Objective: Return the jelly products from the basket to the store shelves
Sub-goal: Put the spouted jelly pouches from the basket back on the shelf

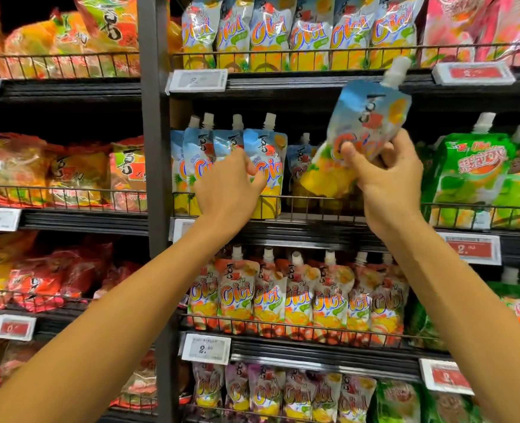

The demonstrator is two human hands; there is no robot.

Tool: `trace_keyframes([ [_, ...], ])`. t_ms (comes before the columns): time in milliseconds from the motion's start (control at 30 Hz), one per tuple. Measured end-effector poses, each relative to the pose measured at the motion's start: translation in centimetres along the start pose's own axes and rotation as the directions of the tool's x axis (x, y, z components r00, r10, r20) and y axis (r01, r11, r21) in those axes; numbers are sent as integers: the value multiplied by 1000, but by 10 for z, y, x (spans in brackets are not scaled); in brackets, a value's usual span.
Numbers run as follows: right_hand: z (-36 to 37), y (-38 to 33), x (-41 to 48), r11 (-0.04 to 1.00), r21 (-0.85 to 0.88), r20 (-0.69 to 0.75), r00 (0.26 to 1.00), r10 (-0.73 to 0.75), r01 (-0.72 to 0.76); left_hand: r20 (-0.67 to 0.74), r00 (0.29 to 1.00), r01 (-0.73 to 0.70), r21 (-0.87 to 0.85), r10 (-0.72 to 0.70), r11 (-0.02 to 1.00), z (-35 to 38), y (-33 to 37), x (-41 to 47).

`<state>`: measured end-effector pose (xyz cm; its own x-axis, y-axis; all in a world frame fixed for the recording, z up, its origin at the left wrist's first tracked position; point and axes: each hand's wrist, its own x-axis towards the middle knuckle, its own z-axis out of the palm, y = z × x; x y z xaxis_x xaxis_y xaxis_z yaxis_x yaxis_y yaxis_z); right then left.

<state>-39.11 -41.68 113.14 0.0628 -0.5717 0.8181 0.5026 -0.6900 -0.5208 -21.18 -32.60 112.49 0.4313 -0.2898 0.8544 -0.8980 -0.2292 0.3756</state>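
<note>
My right hand (384, 181) grips a blue-and-yellow jelly pouch (371, 117) with a white spout, tilted to the right, in front of the middle shelf. Behind it lies a gap in the row of pouches. My left hand (231, 181) rests against the front of a matching pouch (268, 160) standing at the left of that shelf, fingers curled on it. The shelf's wire rail (307, 199) runs just below both hands. No basket is in view.
Shelves above and below hold rows of similar spouted pouches (283, 297). Green pouches (472, 175) stand to the right, and bagged jellies (63, 172) fill the left bay beyond a dark upright post (155, 178). Price tags (205, 348) hang on the shelf edges.
</note>
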Motion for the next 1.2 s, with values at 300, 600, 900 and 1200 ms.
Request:
trace_keyframes([
  [300, 39, 28, 33, 867, -498, 63, 996, 65, -26, 136, 991, -8, -40, 14, 999, -7, 5, -8],
  [600, 41, 40, 38, 651, -735, 105, 916, 387, -191, 165, 986, 37, -140, -14, 990, -11, -7, -38],
  [900, 14, 23, 5, 686, -728, 138, 982, 132, 10, 458, 889, 269, -517, -3, 813, 8, -29, -146],
  [1200, -100, 91, -290, 706, -588, 221, 761, 610, -395, 942, 196, 764, 28, -273, 645, 73, -116, -438],
])
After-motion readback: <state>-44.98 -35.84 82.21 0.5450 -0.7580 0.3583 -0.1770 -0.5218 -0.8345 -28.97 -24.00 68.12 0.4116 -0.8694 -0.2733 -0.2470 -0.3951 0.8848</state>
